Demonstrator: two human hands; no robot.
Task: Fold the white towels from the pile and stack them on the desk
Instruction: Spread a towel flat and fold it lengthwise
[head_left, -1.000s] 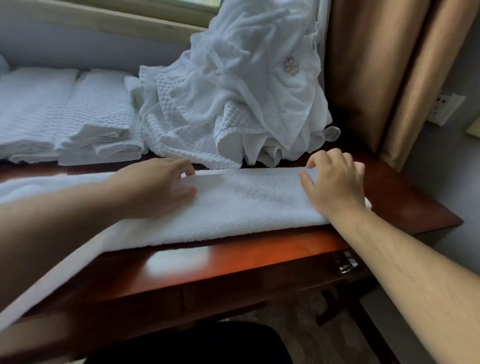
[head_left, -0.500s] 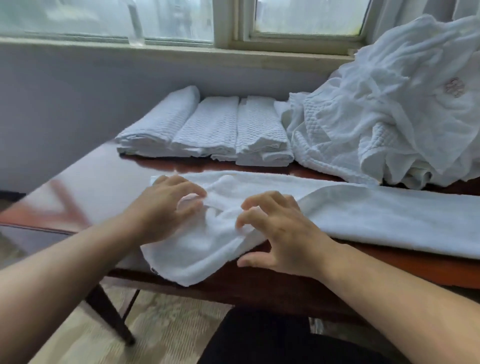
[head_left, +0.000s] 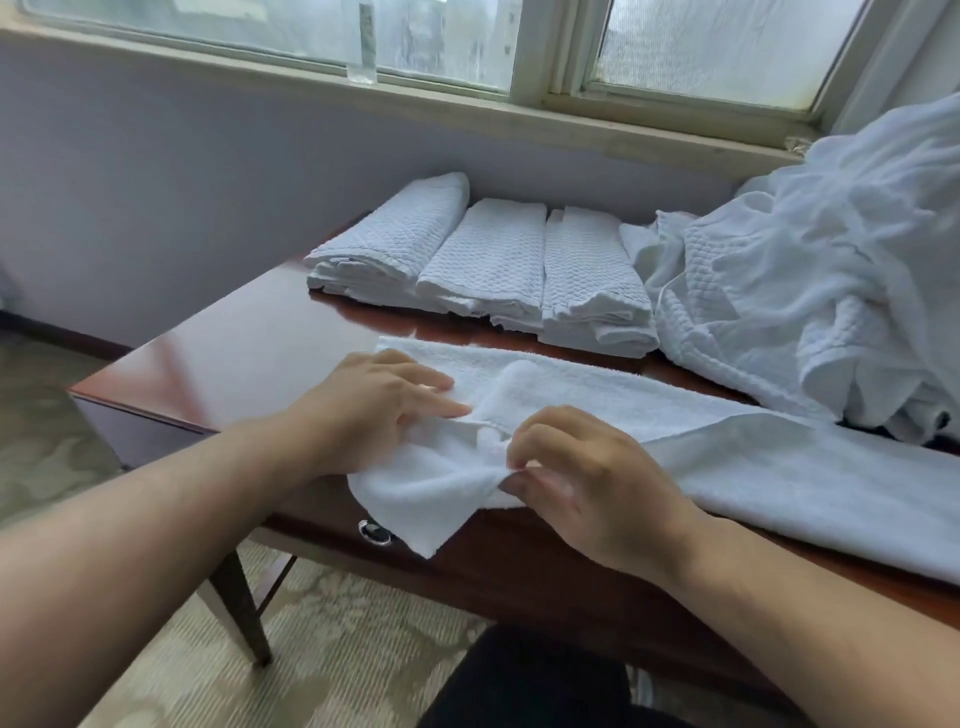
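Observation:
A long white terry towel (head_left: 779, 467) lies folded lengthwise along the front of the dark red desk (head_left: 249, 358), its left end rumpled and hanging over the front edge. My left hand (head_left: 363, 415) rests on that end with the fingers laid over the cloth. My right hand (head_left: 587, 483) pinches a fold of the same end between thumb and fingertips. Three folded waffle towels (head_left: 493, 265) sit side by side at the back by the wall. A heap of unfolded white towels (head_left: 810, 291) fills the right side of the desk.
A window sill (head_left: 467, 104) and grey wall run behind the desk. A drawer pull (head_left: 374, 532) shows on the desk front below the towel's corner. Patterned carpet (head_left: 337, 649) and a desk leg (head_left: 239, 608) lie at the lower left. My dark-clad lap (head_left: 519, 680) is below.
My view swung left from the towel's right end to its left end. Both hands moved to that end; the right hand went from hovering with spread fingers to pinching a fold.

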